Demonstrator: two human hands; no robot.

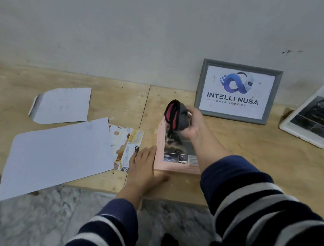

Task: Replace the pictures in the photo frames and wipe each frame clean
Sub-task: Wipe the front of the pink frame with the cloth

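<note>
I am looking down at a wooden board laid on the floor against a grey wall. My right hand (192,125) is curled round a bunched grey and red cloth (176,114), held just above the pink photo frame (161,147). The frame lies flat, picture side up, with its long axis running from six o'clock towards twelve o'clock, tilted slightly to the right at the far end. The cloth hangs over the far half of the glass, so the unwiped near half lies at six o'clock from my grip, back towards me.

My left hand (142,162) lies flat, fingers straight, touching the frame's left edge at its near corner, at about eight o'clock from the cloth. I judge it is steadying the frame while I wipe.

At one o'clock from the cloth, a grey frame (202,87) with a logo picture leans on the wall. At three o'clock, at the view's edge, lies a white frame (287,125). At nine o'clock lie loose paper sheets (57,157).
</note>
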